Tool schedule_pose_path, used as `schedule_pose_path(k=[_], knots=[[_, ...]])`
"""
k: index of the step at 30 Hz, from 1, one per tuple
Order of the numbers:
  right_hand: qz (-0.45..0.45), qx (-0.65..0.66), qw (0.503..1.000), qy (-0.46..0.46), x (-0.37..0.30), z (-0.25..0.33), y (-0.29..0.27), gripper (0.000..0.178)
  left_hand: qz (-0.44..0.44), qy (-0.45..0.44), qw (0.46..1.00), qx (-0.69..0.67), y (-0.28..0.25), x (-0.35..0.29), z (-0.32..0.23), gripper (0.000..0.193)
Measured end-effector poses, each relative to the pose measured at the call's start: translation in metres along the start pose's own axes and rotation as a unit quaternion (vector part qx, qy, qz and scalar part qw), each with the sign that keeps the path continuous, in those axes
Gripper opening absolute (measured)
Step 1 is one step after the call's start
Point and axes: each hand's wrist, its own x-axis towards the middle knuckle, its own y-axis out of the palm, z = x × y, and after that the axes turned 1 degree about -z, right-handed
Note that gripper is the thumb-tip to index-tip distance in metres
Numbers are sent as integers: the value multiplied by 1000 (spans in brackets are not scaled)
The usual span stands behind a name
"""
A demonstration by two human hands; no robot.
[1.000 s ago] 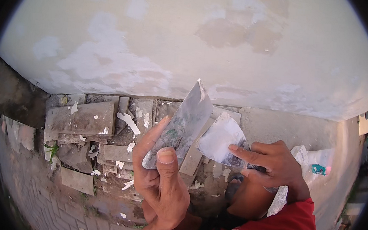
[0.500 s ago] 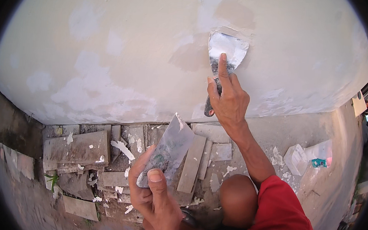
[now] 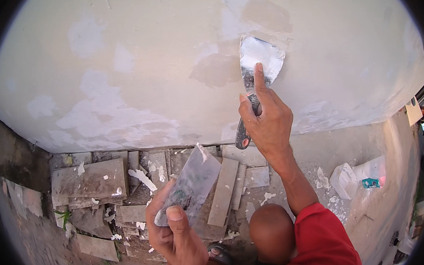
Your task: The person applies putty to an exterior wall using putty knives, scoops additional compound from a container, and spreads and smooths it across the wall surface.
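My right hand (image 3: 269,121) grips the dark handle of a putty knife (image 3: 262,55), index finger stretched along its metal blade. The wide blade, smeared white, lies against or just off the pale wall (image 3: 154,46), beside a damp-looking grey patch (image 3: 217,69); contact is hard to tell. Lower down, my left hand (image 3: 181,240) holds a flat, translucent greyish scraper plate (image 3: 192,180) between thumb and fingers. White filler clings to the plate's upper tip, and smears cover its face. Whitish patches mark the wall in several places.
Stacked grey boards and tile pieces (image 3: 90,178) lie along the wall's foot, strewn with white flakes (image 3: 142,178). To the right, a white plastic container (image 3: 345,181) and a clear bag with a teal label (image 3: 371,182) rest on the concrete. My bent knee (image 3: 272,232) is below my right arm.
The putty knife has slid slightly down the wall from a faint ridge above its blade. My left hand and plate sit a little lower in view, which has itself shifted somewhat.
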Motion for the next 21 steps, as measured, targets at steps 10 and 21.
schedule_pose_path(k=[10,21], knots=[[-39,-8,998,-52,2,2,-20,69,9,1,1000,2,-8,-1,-4,49],[112,-69,991,-37,-42,5,-18,68,8,11,1000,3,-8,-6,-11,49]])
